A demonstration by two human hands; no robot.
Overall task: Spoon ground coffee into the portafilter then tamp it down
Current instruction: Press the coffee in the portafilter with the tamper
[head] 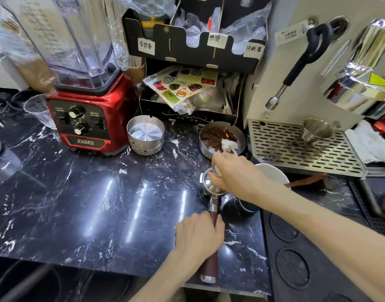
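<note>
Left hand [199,233] grips the handle of the portafilter [213,216], which lies flat on the table [78,203]. Right hand [233,175], just ahead of the left, closes around a metal tamper [216,170] over the basket. Beyond it, a metal tin [222,139] holds ground coffee [215,136].

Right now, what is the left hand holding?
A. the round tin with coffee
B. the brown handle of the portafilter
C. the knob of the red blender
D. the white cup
B: the left hand is closed around the brown handle of the portafilter lying on the dark counter, while the right hand presses a metal piece, probably the tamper, into its basket.
</note>
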